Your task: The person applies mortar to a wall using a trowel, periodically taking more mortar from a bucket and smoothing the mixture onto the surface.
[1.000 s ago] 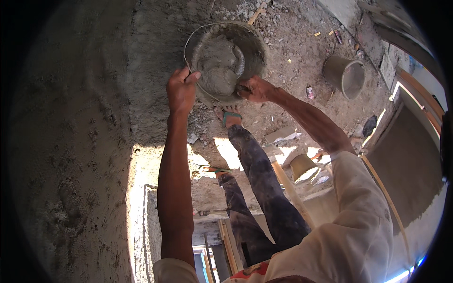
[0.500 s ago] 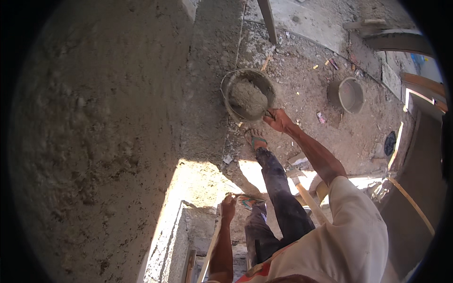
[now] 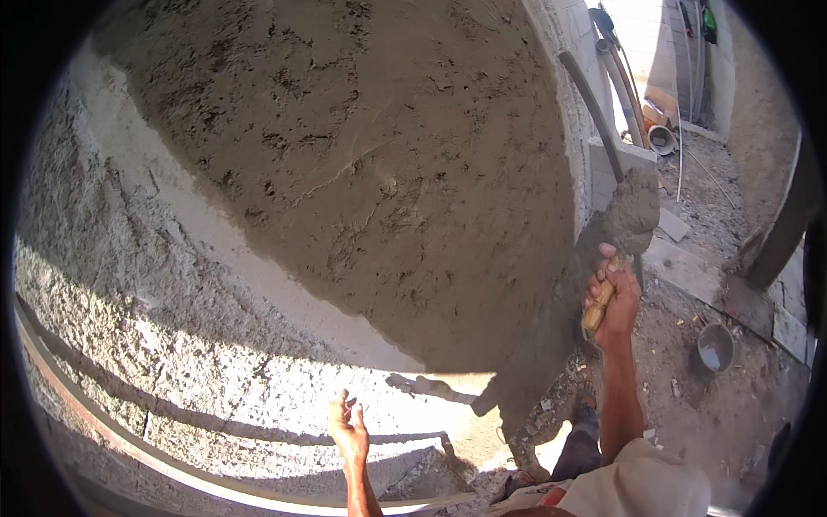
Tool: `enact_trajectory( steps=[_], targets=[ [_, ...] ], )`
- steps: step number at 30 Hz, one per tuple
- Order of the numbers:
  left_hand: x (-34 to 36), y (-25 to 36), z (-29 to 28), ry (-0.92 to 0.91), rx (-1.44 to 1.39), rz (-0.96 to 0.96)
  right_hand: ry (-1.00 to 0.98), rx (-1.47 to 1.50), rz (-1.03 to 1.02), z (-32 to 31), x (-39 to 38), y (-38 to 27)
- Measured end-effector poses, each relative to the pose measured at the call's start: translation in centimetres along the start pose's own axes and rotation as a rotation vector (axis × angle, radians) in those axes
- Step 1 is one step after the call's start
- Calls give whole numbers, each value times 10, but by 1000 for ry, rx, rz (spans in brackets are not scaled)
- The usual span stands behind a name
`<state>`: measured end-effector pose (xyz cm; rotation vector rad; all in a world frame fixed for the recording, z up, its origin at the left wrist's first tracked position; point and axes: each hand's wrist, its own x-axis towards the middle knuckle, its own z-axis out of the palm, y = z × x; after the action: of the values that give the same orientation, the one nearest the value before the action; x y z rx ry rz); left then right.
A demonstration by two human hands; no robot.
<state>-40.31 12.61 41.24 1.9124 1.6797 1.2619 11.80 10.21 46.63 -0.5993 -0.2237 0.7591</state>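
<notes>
Mortar [image 3: 633, 207] lies lumpy on wooden-handled trowel [image 3: 595, 314], gripped by right hand [image 3: 620, 303]; left hand [image 3: 350, 431] is half open; wall plaster [image 3: 388, 172] is pitted, floor [image 3: 668, 431] gritty.

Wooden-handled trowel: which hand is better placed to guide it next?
Likely the right hand, closed around the wooden-handled trowel, with grey mortar heaped just beyond; the empty left hand is well apart from both.

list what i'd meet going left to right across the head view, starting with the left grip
Left grip, partly open → right grip, closed around a wooden handle → small round container in the background → grey bucket on the ground.
</notes>
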Motion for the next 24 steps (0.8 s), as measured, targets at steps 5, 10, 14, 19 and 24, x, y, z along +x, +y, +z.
enact_trajectory(
  steps=[5,10,14,19,24],
  targets=[
    [7,67,-197,411,-4,223,16,56,-590,179,-79,-52],
    [-100,90,-275,655,-131,115,485,-304,-1353,223,-33,-45],
    [-151,106,-299,758,-116,52,494,-379,-1486,275,-47,6],
    [-127,115,-322,728,2,244,-800,-993,-351,253,-158,170],
    [-92,160,-320,844,194,658,-1034,-963,583,56,-341,174]
  ],
)
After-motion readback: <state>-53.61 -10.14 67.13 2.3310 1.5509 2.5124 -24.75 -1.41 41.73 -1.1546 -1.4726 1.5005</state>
